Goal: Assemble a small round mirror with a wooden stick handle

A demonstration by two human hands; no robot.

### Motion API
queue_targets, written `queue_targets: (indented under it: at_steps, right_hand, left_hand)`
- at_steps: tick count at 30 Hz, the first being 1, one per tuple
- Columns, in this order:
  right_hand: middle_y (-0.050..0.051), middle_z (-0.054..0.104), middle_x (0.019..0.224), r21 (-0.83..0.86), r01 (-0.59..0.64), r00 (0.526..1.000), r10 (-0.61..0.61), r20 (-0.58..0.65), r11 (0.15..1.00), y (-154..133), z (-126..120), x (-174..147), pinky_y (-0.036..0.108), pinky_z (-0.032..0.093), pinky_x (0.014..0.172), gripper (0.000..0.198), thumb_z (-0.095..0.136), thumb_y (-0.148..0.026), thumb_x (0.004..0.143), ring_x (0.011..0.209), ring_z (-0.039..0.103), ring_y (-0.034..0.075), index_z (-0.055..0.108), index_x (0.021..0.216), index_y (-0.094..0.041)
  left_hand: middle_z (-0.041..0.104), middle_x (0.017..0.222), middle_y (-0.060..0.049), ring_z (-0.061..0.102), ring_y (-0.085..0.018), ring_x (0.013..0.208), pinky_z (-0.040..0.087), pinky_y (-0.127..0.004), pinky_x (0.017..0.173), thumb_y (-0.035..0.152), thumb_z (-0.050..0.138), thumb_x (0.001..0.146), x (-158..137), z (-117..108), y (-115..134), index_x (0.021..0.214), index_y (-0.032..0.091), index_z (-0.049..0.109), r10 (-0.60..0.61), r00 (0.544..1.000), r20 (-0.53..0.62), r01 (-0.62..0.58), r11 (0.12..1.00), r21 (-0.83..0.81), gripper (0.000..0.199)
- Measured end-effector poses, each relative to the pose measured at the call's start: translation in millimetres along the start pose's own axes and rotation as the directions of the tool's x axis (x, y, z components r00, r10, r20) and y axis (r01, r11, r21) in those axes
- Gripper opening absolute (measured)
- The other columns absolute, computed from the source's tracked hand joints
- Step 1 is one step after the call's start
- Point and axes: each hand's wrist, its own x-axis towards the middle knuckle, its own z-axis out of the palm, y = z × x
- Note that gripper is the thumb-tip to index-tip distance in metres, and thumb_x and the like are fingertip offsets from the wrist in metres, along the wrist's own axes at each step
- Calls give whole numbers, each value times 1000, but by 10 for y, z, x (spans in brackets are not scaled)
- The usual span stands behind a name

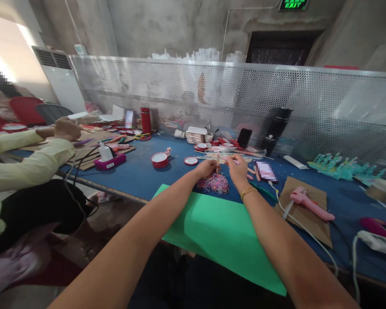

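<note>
working with 2 bare hands over a blue table (138, 177), just beyond a green sheet (221, 231). with the left hand (209, 168), pinching a pale pink stick (218, 159) at the fingertips, fingers drawn well in, holding it roughly upright. with the right hand (238, 171), facing the left from just beside the stick, fingers curled inward; apparently something small and pink at the fingertips, too small to name, and not clear whether gripped. just below the stick, near the far edge of the sheet, a tangle of multicoloured strands (216, 184) on the table.

to handle the stick well, hold the left pinch low and steady, firm enough to stop any wobble, yet light enough not to bend so slender a piece. come in with the right fingertips from the side, so as not to hide the stick from view. lift clear of the tangle before turning anything; otherwise likely to snag on loose loops.

mind the pink glue gun (309, 203) lying over brown cardboard (323, 193) on the right: possibly hot, so best avoided when reaching out. to the left, well apart, a red-edged roll (160, 161) and a flatter disc (191, 161).
</note>
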Motion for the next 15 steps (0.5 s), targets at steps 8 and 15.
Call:
queue_targets:
  at_steps: [8,15]
  right_hand:
    - [-2,63,63,12,6,1000,-6,29,1000,-6,19,-9,28,41,66,16,53,-33,73,64,55,17,59,65,-21]
    - [-1,62,64,14,11,1000,-11,-1,1000,50,20,12,28,42,67,17,51,-34,74,66,56,17,58,66,-21]
  left_hand:
    - [64,69,0,58,-12,64,46,-25,66,32,53,80,69,28,-122,87,12,63,17,1000,-26,-19,997,-77,23]
    - [63,68,0,58,-12,63,47,-26,68,29,54,79,106,22,-162,83,13,62,23,999,-46,-26,998,-54,18]
